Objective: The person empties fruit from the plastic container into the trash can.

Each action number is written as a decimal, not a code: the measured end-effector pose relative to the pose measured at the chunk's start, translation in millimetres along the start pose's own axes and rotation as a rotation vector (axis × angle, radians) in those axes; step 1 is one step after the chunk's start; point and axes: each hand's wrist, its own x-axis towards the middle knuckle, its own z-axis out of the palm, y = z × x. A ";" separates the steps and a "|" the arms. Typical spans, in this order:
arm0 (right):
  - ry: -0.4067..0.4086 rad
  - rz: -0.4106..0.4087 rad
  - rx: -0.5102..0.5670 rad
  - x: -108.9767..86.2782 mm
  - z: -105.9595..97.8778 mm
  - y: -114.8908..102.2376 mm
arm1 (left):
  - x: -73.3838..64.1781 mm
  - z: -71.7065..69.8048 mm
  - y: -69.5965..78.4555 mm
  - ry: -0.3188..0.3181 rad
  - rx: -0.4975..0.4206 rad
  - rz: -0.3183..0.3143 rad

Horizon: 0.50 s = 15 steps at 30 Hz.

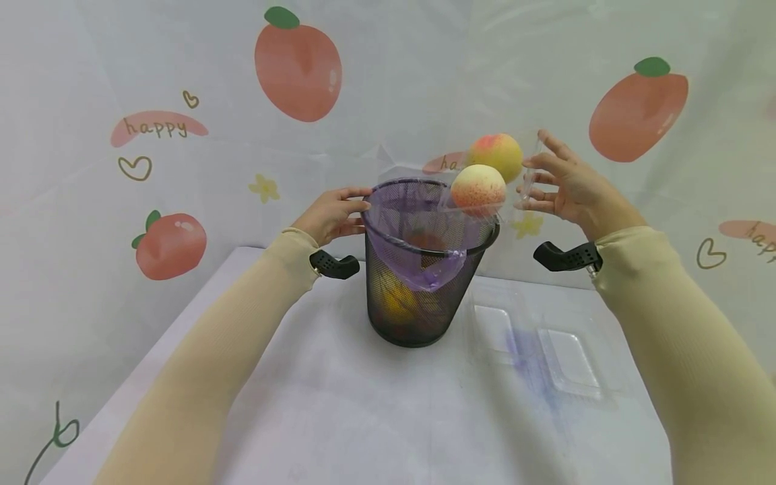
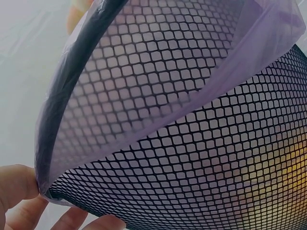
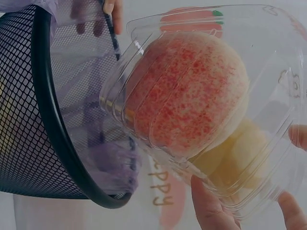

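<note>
A black mesh wastebasket (image 1: pixel 388 323) stands slightly tilted, lined with a thin purple plastic bag (image 1: pixel 433 273) folded over its rim. My left hand (image 1: pixel 336 214) grips the rim at its left side, thumb and fingers on either side in the left wrist view. My right hand (image 1: pixel 572 185) holds a clear plastic box (image 3: pixel 273 57) by its edges, tipped beside and above the right part of the rim. Inside the box lie a pale, red-speckled peach (image 1: pixel 479 190) and a yellow-red peach (image 1: pixel 496 156) behind it. Yellow fruit (image 1: pixel 397 300) shows through the basket's mesh.
Clear plastic trays (image 1: pixel 570 364) lie on the white table (image 1: pixel 339 417) to the right of the basket, with a bluish tint between them. A white cloth backdrop (image 1: pixel 424 87) with printed fruit and words hangs close behind the basket.
</note>
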 end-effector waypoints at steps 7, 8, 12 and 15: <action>0.001 0.017 -0.017 0.3 -0.5 -2.5 | -0.1 0.4 2.8 0.011 0.000 -0.016; 0.001 0.018 -0.018 0.2 -0.4 -2.8 | -0.1 0.5 3.1 0.011 0.001 -0.017; 0.002 0.017 -0.023 0.0 0.1 -4.8 | -0.4 0.4 3.6 0.008 0.000 -0.021; 0.004 0.018 -0.034 -0.1 1.0 -6.8 | -0.6 0.3 3.5 0.006 -0.003 -0.024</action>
